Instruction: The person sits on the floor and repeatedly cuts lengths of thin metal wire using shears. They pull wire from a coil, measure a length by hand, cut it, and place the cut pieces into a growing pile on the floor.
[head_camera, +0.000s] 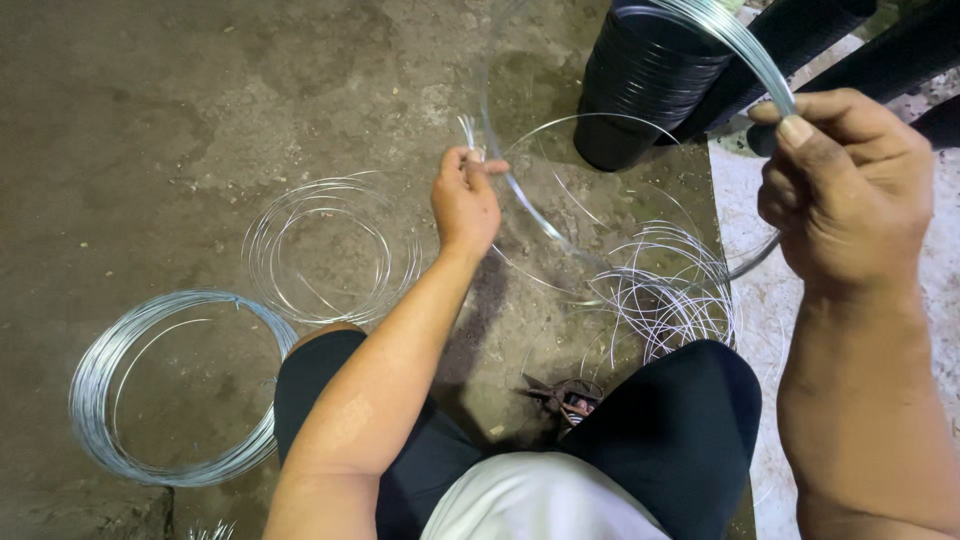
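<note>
The right hand (845, 185) is gripping a wire bundle (735, 40) while the left hand (465, 195) is pinching one strand (520, 200), drawing it apart from the rest

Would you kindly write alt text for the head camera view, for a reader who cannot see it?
Seen from above, a seated person's right hand grips a bundle of silver wire while the left hand pinches its loose ends. Two wire coils lie on the concrete floor, beside stacked black pots.

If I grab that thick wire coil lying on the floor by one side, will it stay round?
The thick wire coil would probably sag into an oval, since its thin strands look unbound. It likely feels springy; nearby loose loops have splayed apart. Probably heavy for its size.
</note>
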